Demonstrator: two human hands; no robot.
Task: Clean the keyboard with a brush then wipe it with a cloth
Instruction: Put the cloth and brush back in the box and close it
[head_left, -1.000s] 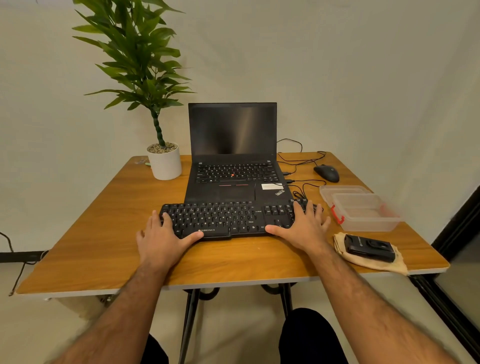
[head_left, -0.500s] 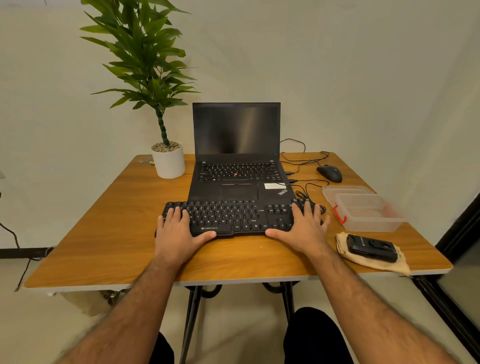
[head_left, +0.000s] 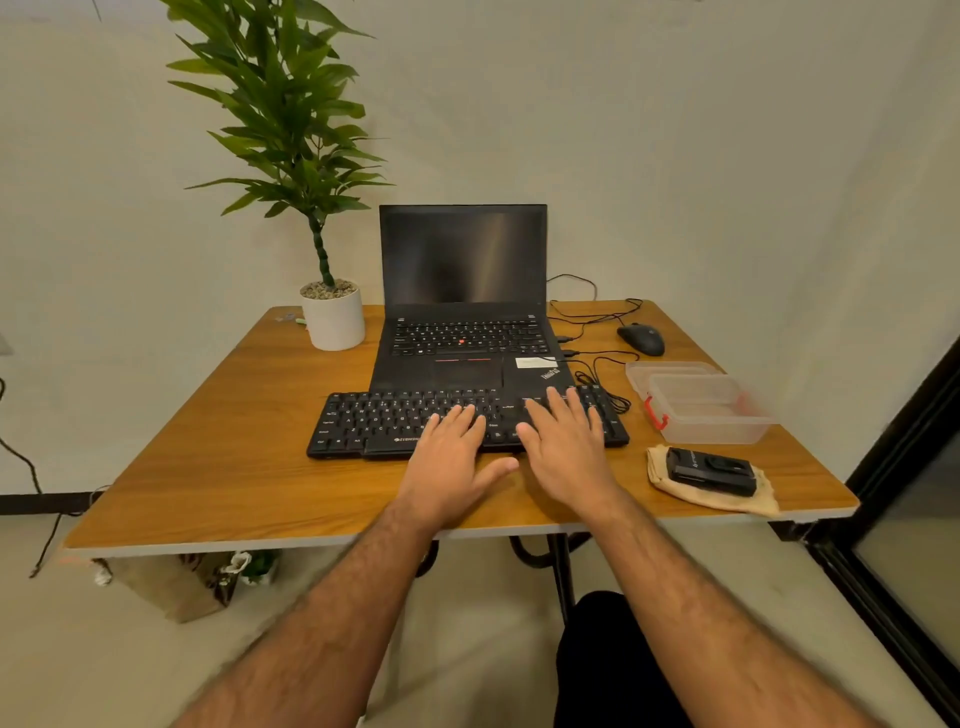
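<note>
Since the earlier frames, the left hand (head_left: 451, 462) has slid from the left end of the black full-size plastic keyboard (head_left: 395, 422) toward its middle, while the right hand (head_left: 566, 451) has stayed over the right half. Going left to right: a green leafy plant in a white round pot (head_left: 333, 318) stands at ten o'clock on the wooden table (head_left: 208, 441); the open black laptop (head_left: 462, 312) sits at twelve o'clock with the keyboard just in front of it; both hands lie flat on the keys, fingers straight and slightly spread, holding nothing. At two o'clock lies a black mouse (head_left: 641, 339), then a clear plastic box with a red clip (head_left: 701, 408), and at four o'clock a beige folded cloth (head_left: 727, 501) under a small black device (head_left: 710, 472), possibly the brush. Cleaning seems not yet begun; a sound start would be steadying the keyboard with the left hand while the right fetches the brush.
</note>
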